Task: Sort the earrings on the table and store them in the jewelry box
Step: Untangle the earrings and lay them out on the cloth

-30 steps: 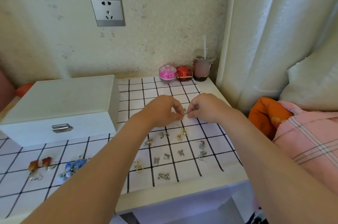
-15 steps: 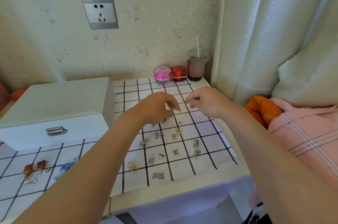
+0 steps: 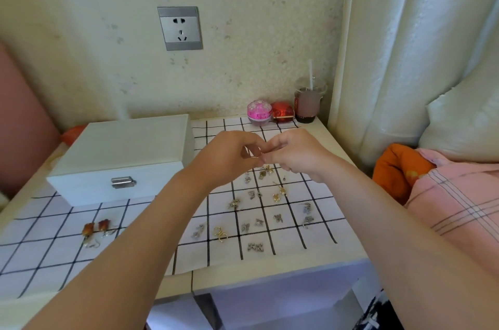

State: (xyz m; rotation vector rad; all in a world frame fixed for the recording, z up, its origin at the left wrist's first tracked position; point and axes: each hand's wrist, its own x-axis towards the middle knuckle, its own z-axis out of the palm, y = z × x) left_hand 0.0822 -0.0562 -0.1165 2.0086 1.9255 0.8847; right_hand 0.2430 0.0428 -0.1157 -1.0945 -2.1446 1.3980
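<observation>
Pinched together fingertip to fingertip, the left hand (image 3: 229, 159) and right hand (image 3: 297, 154) hold what seems a tiny earring (image 3: 256, 157), too small to make out, above the far part of the checked cloth (image 3: 321, 232). The closed jewelry box (image 3: 121, 157) sits just left of the grip, long axis left-right, nearer the left hand. Both forearms reach forward, wrists raised, over the other earrings (image 3: 258, 221) spread nearer.

Back-left on the white table (image 3: 270, 274), the white wooden jewelry box (image 3: 121, 157) sits on the black-gridded white cloth (image 3: 48, 257). Two red drop earrings (image 3: 95, 227) lie before it, and small metal earrings (image 3: 270, 208) are scattered to its right. Behind the scatter, in the back-right corner, stand a pink domed jar (image 3: 259, 111), a red jar (image 3: 282, 111) and a clear plastic cup (image 3: 307, 105). My left hand (image 3: 229, 157) and right hand (image 3: 297, 154) meet fingertip to fingertip above the scatter's far edge.
</observation>
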